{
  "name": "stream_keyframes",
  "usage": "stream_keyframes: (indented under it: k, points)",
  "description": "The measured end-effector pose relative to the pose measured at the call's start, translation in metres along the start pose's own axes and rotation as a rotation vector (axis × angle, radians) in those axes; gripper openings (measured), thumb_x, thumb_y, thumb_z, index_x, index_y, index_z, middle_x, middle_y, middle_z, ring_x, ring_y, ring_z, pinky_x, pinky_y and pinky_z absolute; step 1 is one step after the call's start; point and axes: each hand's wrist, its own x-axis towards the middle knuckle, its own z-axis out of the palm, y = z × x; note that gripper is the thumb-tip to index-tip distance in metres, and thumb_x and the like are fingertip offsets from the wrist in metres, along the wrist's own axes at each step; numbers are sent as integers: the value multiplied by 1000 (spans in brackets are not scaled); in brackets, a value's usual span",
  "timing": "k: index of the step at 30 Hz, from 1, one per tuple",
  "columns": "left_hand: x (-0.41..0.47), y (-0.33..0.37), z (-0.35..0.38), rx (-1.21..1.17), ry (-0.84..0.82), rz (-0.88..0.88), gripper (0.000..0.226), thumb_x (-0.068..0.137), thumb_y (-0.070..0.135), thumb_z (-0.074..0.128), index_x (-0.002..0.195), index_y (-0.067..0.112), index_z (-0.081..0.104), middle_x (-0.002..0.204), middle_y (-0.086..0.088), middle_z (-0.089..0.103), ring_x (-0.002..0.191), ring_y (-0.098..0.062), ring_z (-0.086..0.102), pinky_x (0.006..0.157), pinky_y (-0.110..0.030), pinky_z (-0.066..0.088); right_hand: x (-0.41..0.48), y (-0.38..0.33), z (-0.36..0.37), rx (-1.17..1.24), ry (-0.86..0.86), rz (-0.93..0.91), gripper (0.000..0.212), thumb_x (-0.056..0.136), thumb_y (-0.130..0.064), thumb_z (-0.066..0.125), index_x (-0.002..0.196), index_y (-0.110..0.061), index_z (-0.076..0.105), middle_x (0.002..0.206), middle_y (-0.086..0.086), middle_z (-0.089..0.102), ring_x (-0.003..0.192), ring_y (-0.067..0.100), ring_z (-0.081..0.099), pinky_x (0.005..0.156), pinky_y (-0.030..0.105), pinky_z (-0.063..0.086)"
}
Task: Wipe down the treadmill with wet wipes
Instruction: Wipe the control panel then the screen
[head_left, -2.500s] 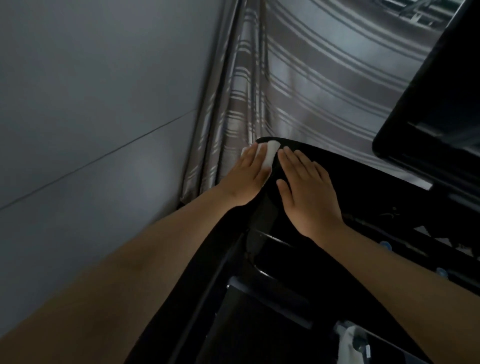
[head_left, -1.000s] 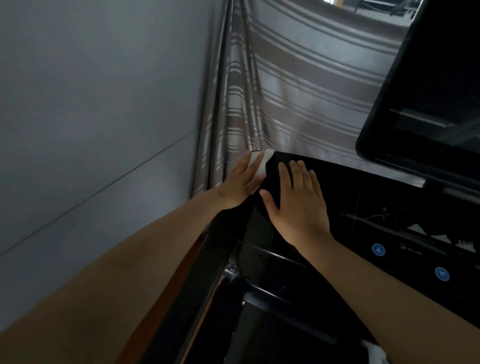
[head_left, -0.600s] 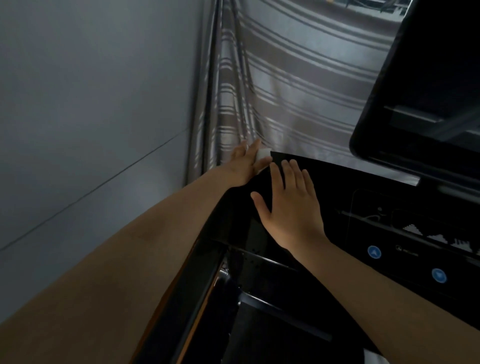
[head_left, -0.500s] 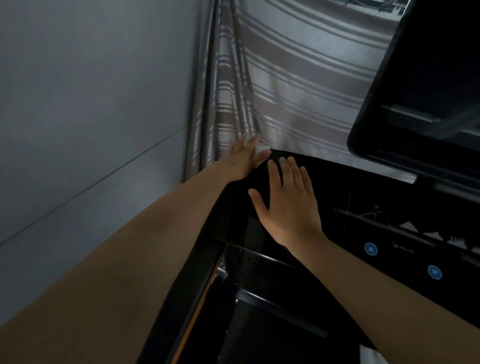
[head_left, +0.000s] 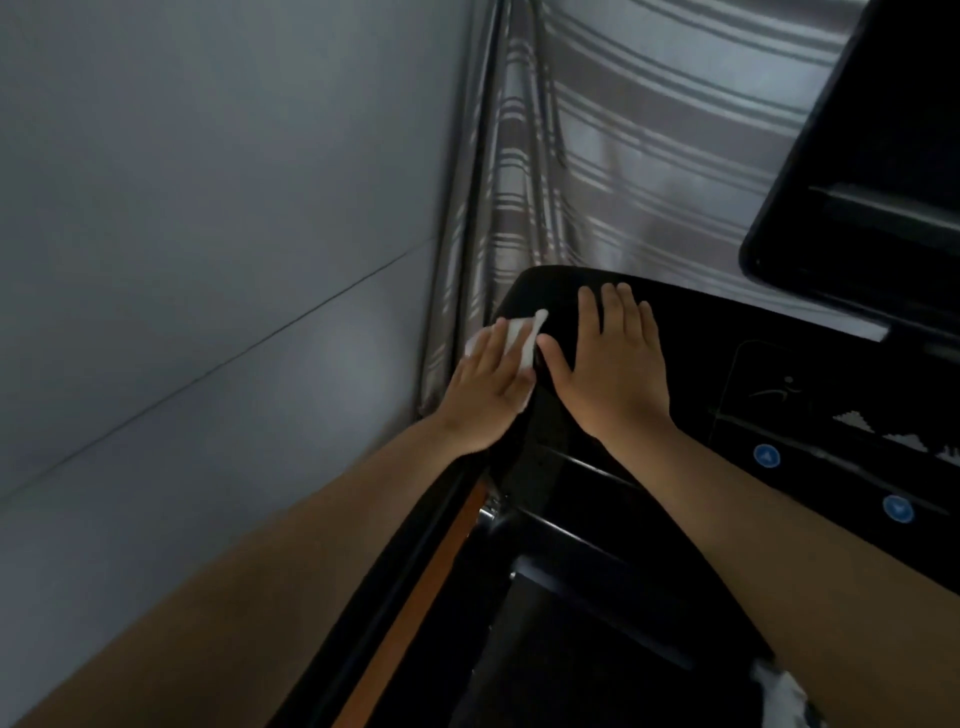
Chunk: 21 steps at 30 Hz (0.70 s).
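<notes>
Head view: the job looks mid-way, by my read. The left hand (head_left: 488, 384) lies flat, fingers fairly straight, pressing a white wet wipe (head_left: 525, 344) onto the left edge of the treadmill (head_left: 717, 332) console, just short of its far left corner. The wipe is crumpled and pokes out past the fingertips & by the thumb. The right hand (head_left: 615, 369) is spread flat on the console top just beside it, holding nothing, prob. as a brace.

Done vs left: this corner is being worked now. Can't tell what else is already wiped, since the gloss-black surface shows no wet streaks in this dim light. Prob. still to do: the panel w/ the blue buttons (head_left: 767, 455) toward the right edge, the dark screen (head_left: 872, 156) above, and the side rail w/ the orange strip (head_left: 441, 551) on the near left.

Look of the treadmill: black, shiny, rounded far corner, faint white graphics on the panel. It's tucked close to a grey wall (head_left: 208, 208) on the left and a striped curtain (head_left: 649, 156) behind. There's a small white thing (head_left: 779, 686) at the near right, too blurred to ID.
</notes>
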Motion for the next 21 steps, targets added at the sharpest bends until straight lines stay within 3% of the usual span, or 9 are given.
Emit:
stream_keyframes:
  k: [4,13,21]
  points:
    - [-26,13,12,79,19,-5,61,106,41,17,152,22,-18,160,0,-23,146,-13,-25,120,-39,-12,-3,-1,0,-5,13,-11,80,95,-58,8,154,-5,15,160,23,18,150,33,10,123,44,6]
    - [10,-8,-2,-101,31,-69,60,105,43,21,154,26,-9,163,-2,-13,149,-16,-13,121,-39,-3,0,-1,2,-36,18,-24,79,93,-57,7,154,-8,19,158,25,22,149,35,13,122,47,8]
    - [-12,-1,6,-20,48,-63,61,105,43,22,154,26,-10,163,-4,-14,149,-19,-15,120,-39,-5,3,2,4,-33,33,-43,76,95,-56,15,152,-7,25,155,27,26,148,38,16,121,49,10]
